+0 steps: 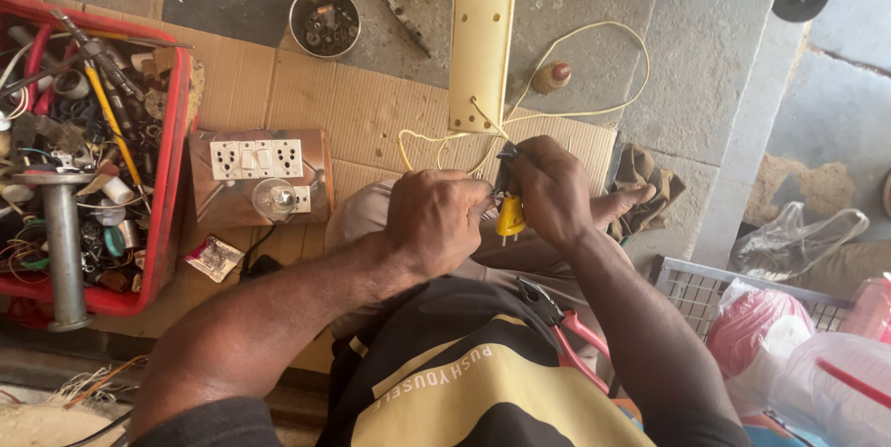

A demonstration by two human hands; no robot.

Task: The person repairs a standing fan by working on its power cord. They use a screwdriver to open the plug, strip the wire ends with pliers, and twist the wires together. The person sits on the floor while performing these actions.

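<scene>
Yellow plug (510, 218) sits pinched between both hands: the right hand (551, 191) grips its top, the left hand (436, 221) closes on it from beside. Its cord (594, 113) already runs up into the cream panel (483, 38) beyond. Wiring looks unfinished; pliers (566, 326) lie below on the lap. Fingers hide the terminals.

Bright, even daylight fills the scene, with only soft shadows beneath the forearms. The picture is sharp at its centre (mild wide-angle bending toward the edges), and pale glare washes the clear plastic bags (817, 354) at lower right.
</scene>
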